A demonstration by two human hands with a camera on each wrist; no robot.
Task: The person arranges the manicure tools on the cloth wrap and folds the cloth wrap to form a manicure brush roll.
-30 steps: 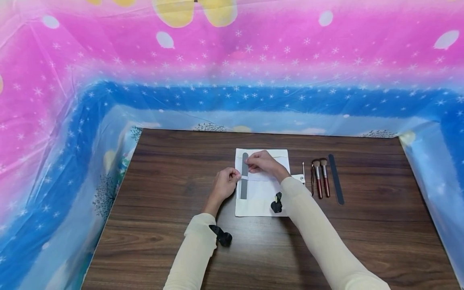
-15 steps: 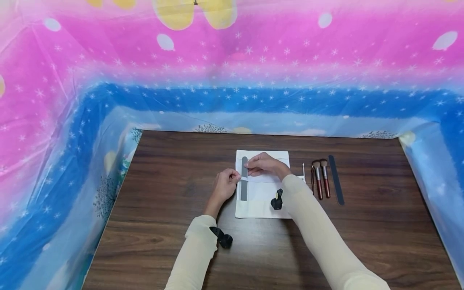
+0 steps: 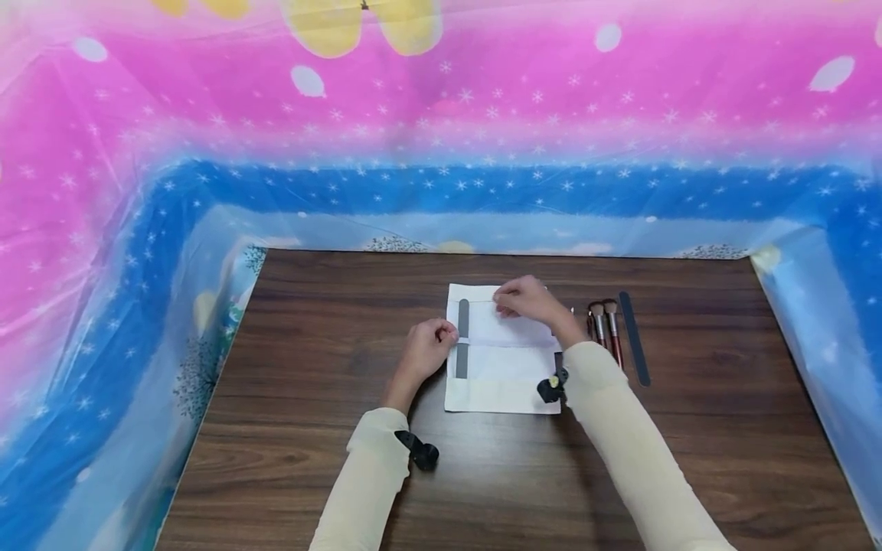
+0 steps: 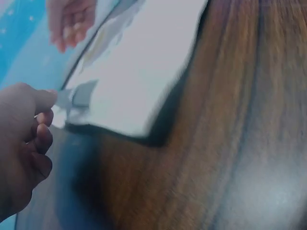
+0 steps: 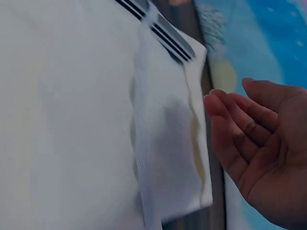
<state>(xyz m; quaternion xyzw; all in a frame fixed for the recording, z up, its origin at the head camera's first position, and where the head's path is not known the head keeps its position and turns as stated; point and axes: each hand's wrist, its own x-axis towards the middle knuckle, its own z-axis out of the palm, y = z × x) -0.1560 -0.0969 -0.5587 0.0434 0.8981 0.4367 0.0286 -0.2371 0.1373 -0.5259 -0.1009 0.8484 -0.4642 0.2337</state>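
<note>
A white cloth case (image 3: 506,394) lies unfolded, with a white elastic strap (image 5: 144,167) across its middle. One grey nail file (image 3: 464,317) sits along its left side, passing beneath the strap; black stripes mark it in the right wrist view. My left hand (image 3: 427,352) pinches the case's left edge by the strap's end; the left wrist view of this hand (image 4: 21,139) is blurred. Over the case's upper part hovers my right hand (image 3: 527,298). Its fingers are loosely curled and hold nothing, as the right wrist view of the hand (image 5: 264,139) shows.
Right of the case, two makeup brushes (image 3: 614,337) with red-brown handles lie side by side. A dark nail file (image 3: 635,337) lies beyond them. The right forearm partly hides thin tools left of the brushes. A patterned curtain (image 3: 441,191) surrounds the wooden table (image 3: 310,367).
My right hand has let go of the grey nail file and moved right, away from it. The file has slid slightly down under the strap. My left hand has stayed at the case's edge.
</note>
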